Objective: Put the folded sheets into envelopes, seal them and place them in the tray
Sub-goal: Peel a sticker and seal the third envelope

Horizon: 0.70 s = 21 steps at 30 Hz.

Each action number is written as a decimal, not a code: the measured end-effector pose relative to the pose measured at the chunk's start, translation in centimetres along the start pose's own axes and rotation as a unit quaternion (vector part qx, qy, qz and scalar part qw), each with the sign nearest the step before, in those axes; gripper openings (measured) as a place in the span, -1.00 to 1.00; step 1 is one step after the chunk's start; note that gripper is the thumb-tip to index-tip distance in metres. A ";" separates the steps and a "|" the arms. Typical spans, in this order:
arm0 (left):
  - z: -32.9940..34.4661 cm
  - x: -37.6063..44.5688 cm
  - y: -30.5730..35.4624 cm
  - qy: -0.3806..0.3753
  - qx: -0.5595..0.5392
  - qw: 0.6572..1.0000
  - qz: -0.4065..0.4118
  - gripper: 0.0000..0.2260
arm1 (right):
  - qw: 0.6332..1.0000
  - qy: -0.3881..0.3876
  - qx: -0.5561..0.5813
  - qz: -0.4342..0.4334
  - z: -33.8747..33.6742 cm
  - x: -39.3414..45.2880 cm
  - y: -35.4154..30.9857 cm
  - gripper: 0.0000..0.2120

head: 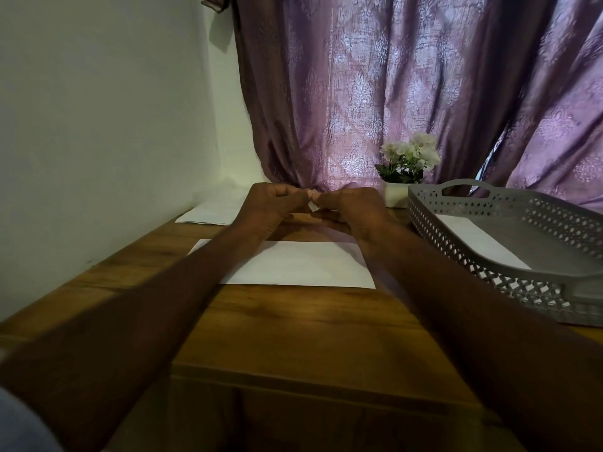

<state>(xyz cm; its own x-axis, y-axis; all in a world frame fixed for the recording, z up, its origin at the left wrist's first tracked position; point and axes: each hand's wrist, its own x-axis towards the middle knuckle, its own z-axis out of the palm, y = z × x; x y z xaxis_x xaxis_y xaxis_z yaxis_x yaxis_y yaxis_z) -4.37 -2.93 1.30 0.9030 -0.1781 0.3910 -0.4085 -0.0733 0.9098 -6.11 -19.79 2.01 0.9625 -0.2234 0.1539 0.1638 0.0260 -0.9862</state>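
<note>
Wooden surface (293, 324) by curtain; envelope (293, 264) lies flat below both hands. Left hand (270, 207) & right hand (349, 208) fingers pinch small paper scrap (313, 206), prob. seal strip. Risk: scrap drops/sticks, flap unsealed. Tray (489, 256) at right w/ one envelope inside.

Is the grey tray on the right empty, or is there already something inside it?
Not empty. The grey tray holds a flat white envelope, lying on its floor and seen above the near perforated wall.

Person, head view: two bare forearms, no sleeves to the wrists; left hand (274, 207) and right hand (349, 208) ungloved. Grey-blue fabric patch (23, 425) beside the left forearm, identity unclear.
</note>
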 end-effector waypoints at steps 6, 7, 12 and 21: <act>0.1 -0.3 0.4 0.013 0.004 1.000 0.012 -0.75 | 1.000 -0.010 0.010 0.007 -0.1 -0.4 0.0 -0.63; 0.1 -0.3 0.4 0.015 0.001 1.000 0.012 -0.75 | 1.000 -0.012 0.008 0.008 -0.1 -0.4 0.0 -0.63; 0.0 0.0 0.1 0.024 0.006 1.000 0.018 -0.74 | 1.000 -0.026 0.009 0.015 -0.1 -0.7 0.1 -0.60; -0.3 0.3 0.0 0.006 -0.042 0.999 0.003 -0.71 | 0.999 -0.028 0.028 0.025 -0.4 -0.9 -0.1 -0.66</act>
<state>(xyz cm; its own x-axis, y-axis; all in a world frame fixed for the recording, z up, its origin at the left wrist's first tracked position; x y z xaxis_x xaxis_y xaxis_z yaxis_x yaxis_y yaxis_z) -4.10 -2.70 1.49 0.9021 -0.1663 0.3981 -0.4020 0.0110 0.9156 -7.07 -19.99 1.91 0.9801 -0.1652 0.1100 0.1261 0.0899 -0.9879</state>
